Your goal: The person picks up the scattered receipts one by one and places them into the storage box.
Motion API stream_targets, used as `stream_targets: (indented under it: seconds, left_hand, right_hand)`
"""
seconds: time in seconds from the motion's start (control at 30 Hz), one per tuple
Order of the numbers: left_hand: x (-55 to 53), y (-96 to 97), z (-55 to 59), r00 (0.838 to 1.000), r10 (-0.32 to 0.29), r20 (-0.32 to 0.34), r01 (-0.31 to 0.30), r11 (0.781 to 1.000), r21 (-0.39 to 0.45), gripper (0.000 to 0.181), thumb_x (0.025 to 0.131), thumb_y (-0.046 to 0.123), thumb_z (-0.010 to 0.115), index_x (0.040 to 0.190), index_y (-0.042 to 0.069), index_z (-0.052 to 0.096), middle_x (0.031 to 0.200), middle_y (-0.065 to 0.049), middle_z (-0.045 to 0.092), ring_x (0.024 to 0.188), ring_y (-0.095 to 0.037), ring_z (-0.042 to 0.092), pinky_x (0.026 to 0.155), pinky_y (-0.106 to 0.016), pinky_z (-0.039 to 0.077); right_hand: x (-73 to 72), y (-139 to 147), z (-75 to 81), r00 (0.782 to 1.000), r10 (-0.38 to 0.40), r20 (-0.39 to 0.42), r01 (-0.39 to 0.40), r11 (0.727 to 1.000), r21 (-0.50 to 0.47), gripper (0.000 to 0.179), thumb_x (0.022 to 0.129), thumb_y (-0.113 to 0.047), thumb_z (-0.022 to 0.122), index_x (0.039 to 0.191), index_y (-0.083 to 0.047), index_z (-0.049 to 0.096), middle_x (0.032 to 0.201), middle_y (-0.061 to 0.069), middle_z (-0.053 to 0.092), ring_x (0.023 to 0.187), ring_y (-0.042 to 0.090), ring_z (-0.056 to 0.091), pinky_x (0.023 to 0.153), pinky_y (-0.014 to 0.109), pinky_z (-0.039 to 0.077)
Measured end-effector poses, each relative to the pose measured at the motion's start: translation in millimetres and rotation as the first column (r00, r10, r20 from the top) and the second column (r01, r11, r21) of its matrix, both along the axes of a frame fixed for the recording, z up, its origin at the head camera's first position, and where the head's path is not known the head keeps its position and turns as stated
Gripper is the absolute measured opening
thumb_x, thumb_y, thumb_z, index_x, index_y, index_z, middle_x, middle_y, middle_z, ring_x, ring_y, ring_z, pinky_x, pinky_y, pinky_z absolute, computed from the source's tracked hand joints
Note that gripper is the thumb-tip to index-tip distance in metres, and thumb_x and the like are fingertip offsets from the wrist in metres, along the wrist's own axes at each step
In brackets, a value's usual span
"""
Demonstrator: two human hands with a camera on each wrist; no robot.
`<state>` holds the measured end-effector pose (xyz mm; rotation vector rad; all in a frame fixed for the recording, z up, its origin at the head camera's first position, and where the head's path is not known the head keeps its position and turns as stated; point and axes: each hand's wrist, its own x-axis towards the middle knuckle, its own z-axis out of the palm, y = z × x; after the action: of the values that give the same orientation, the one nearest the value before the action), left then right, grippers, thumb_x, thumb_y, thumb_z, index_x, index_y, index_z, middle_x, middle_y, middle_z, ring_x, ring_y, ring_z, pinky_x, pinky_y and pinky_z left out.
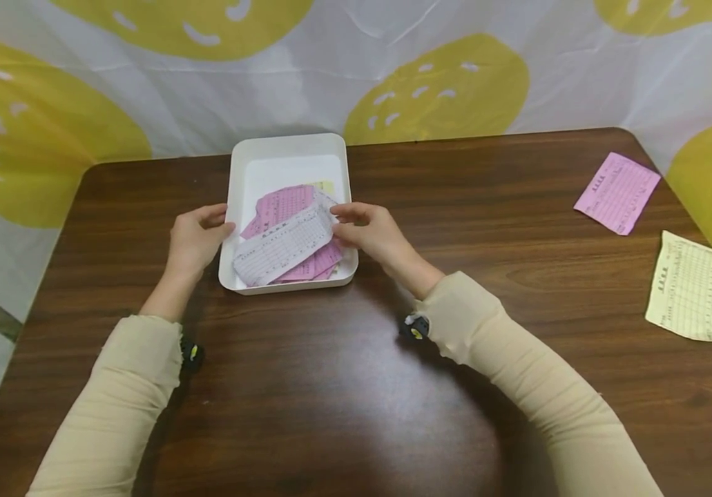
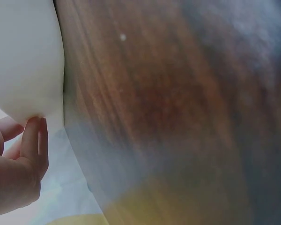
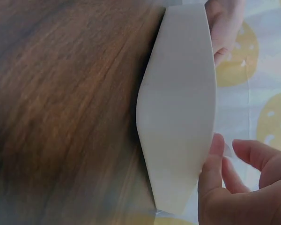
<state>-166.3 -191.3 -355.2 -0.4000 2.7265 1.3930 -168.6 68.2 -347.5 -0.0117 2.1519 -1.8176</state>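
Observation:
A white plastic tray (image 1: 287,148) stands at the back of the table, with pink, white and yellow printed paper slips piled inside. My left hand (image 1: 195,241) holds the tray's left rim, thumb over the edge; in the left wrist view its fingertips (image 2: 33,123) touch the outer wall. On top of the pile, a long white paper slip (image 1: 284,245) lies slanted across a pink slip (image 1: 286,205). My right hand (image 1: 373,235) is at the tray's right rim, thumb and fingers about the white slip's right end. A bit of white shows between them in the right wrist view.
A pink slip (image 1: 618,193) and a pale yellow slip (image 1: 688,288) lie apart on the right side of the brown wooden table (image 1: 306,414). Behind the table hangs a white curtain (image 1: 318,83) with yellow patterns.

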Motion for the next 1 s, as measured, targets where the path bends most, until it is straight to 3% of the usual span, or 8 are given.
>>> stream_targets:
  seconds: [0.27, 0.4, 0.53, 0.73, 0.87, 1.0]
  left_hand:
    - [0.8, -0.7, -0.6, 1.000, 0.006, -0.011, -0.006, 1.000, -0.007, 0.041, 0.091, 0.009, 0.060, 0.131, 0.001, 0.056, 0.125, -0.022, 0.063, 0.111, -0.028, 0.060, 0.073, -0.011, 0.041]
    - [2.0, 0.0, -0.1, 1.000, 0.011, -0.017, -0.011, 1.000, -0.010, 0.041, 0.091, 0.009, 0.060, 0.131, 0.001, 0.057, 0.124, -0.022, 0.063, 0.109, -0.027, 0.060, 0.070, -0.009, 0.039]
    - [2.3, 1.7, 0.7, 1.000, 0.010, -0.026, -0.010, 1.000, -0.014, 0.041, 0.091, 0.009, 0.060, 0.131, 0.000, 0.057, 0.123, -0.022, 0.064, 0.108, -0.027, 0.059, 0.070, -0.008, 0.039]
    - [2.3, 1.4, 0.0, 0.999, 0.006, -0.033, -0.006, 1.000, -0.008, 0.040, 0.091, 0.008, 0.060, 0.130, 0.000, 0.057, 0.124, -0.022, 0.063, 0.110, -0.027, 0.059, 0.070, -0.008, 0.039]
    - [2.0, 0.6, -0.7, 0.999, 0.010, -0.031, -0.010, 1.000, 0.001, 0.040, 0.091, 0.009, 0.060, 0.130, 0.000, 0.057, 0.124, -0.023, 0.063, 0.110, -0.026, 0.059, 0.069, -0.008, 0.039]
    - [1.5, 1.1, -0.9, 0.999, 0.011, -0.030, -0.011, 1.000, 0.007, 0.040, 0.091, 0.008, 0.059, 0.130, 0.000, 0.057, 0.123, -0.023, 0.063, 0.107, -0.026, 0.059, 0.068, -0.007, 0.040]
  right_hand:
    - [-0.1, 11, 5.8, 0.997, 0.044, -0.055, -0.041, 0.997, 0.070, 0.033, 0.090, -0.007, 0.061, 0.122, 0.003, 0.062, 0.120, 0.019, 0.062, 0.087, 0.010, 0.060, 0.081, 0.024, 0.054]
    - [-1.1, 21, 9.5, 0.993, 0.065, -0.097, -0.051, 0.989, 0.137, 0.032, 0.091, -0.013, 0.062, 0.121, -0.001, 0.064, 0.125, 0.015, 0.064, 0.104, 0.014, 0.059, 0.091, 0.026, 0.049]
    - [-3.4, 35, 12.0, 0.989, 0.076, -0.129, -0.053, 0.983, 0.173, 0.033, 0.092, -0.015, 0.062, 0.122, -0.001, 0.063, 0.126, 0.015, 0.064, 0.109, 0.018, 0.059, 0.094, 0.030, 0.048]
    - [-9.6, 72, 17.9, 0.991, -0.014, -0.131, 0.043, 0.974, 0.224, 0.034, 0.093, -0.015, 0.060, 0.123, 0.001, 0.061, 0.123, 0.014, 0.063, 0.102, 0.012, 0.057, 0.090, 0.024, 0.045]
    - [-11.6, 108, 26.2, 0.989, -0.094, -0.116, 0.117, 0.970, 0.214, 0.036, 0.093, -0.014, 0.059, 0.124, 0.003, 0.058, 0.104, -0.002, 0.064, 0.089, 0.000, 0.057, 0.085, 0.018, 0.049]
    - [-11.3, 151, 33.6, 0.976, -0.182, -0.121, 0.201, 0.964, 0.172, 0.022, 0.093, -0.013, 0.059, 0.113, -0.008, 0.063, 0.093, -0.018, 0.061, 0.082, -0.007, 0.058, 0.077, 0.013, 0.052]
